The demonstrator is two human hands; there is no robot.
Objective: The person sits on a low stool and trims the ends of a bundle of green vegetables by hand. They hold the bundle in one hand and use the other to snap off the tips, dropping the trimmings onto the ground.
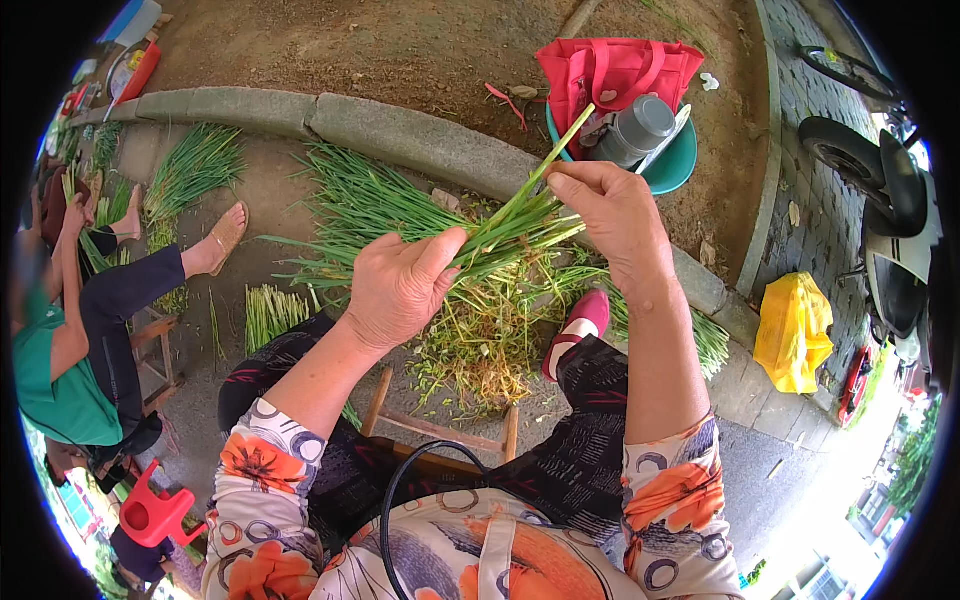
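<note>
My left hand is closed around a bunch of long green stalks with flat leaves, which look like garlic chives. My right hand pinches stalks of the same bunch between thumb and forefinger, near their pale ends, one of which sticks up towards a grey flask. Behind my left hand a large heap of chives lies on the ground by the kerb. Yellowed leaves and trimmings are piled below my hands, between my feet. A bundle with its pale ends showing is at the left, beside my knee.
Past the stone kerb, a teal basin holds a red bag and a grey flask. A yellow plastic bag stands right, near parked two-wheelers. At left sits another person handling greens, near a red stool.
</note>
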